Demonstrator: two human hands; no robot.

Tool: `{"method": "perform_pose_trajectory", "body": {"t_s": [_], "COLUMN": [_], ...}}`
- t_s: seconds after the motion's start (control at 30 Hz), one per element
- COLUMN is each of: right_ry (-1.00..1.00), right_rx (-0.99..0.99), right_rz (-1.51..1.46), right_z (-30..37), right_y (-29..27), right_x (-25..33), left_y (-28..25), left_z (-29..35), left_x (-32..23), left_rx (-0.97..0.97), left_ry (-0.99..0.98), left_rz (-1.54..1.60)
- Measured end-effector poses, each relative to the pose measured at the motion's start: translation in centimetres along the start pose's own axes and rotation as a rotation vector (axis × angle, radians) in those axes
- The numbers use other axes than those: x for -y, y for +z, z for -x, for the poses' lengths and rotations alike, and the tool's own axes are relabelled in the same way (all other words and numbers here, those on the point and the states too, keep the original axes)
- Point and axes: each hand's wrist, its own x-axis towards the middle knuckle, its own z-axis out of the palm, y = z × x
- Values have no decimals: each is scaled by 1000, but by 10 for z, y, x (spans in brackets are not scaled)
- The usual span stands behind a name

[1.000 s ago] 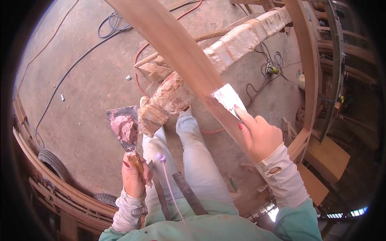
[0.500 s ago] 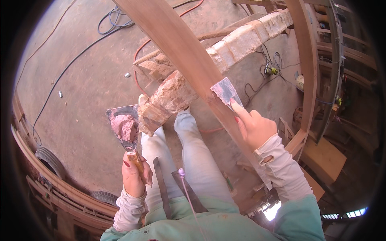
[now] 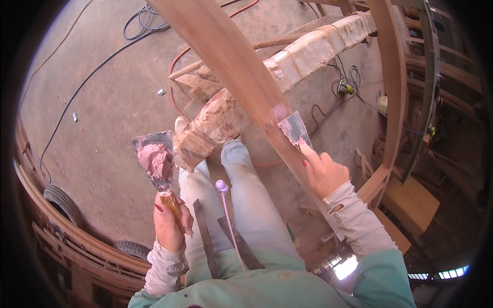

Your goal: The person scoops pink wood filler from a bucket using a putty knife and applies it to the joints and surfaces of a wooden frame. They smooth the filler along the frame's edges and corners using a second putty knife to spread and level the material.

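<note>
My left hand (image 3: 170, 222) is closed round the wooden handle of a wide putty knife (image 3: 145, 141), whose blade carries a lump of pink filler (image 3: 155, 160). In my right hand (image 3: 327, 173) is a smaller putty knife (image 3: 294, 127), the index finger laid along its blade. That blade, smeared with pink, lies against a long wooden board (image 3: 231, 56) running from the upper left down toward my right forearm. Just above the blade, a fresh pink patch (image 3: 279, 111) shows on the board.
Under the board lies a beam wrapped in whitish, crusted material (image 3: 303, 59). Cables and a red hose (image 3: 177, 66) trail over the floor. A green power tool (image 3: 345, 88) sits to the right, near wooden frames (image 3: 393, 92). Tyres (image 3: 61, 205) lie at the left.
My right hand has drawn the smaller putty knife slightly down along the board, uncovering a pink patch. The left hand with its loaded knife has shifted a little left.
</note>
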Motion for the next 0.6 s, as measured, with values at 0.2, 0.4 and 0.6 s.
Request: {"method": "perform_pose_trajectory", "body": {"t_s": [0.2, 0.4, 0.6], "right_ry": [-39, 1, -68], "right_rx": [-57, 243, 99], "right_rz": [-42, 133, 101], "right_z": [4, -18, -22], "right_y": [-31, -55, -73], "right_x": [-6, 8, 9], "left_y": [4, 3, -3], "left_z": [-1, -3, -1], "left_x": [-2, -4, -11], "left_rx": [-3, 20, 24], "left_ry": [14, 5, 4], "left_rz": [-13, 7, 23]}}
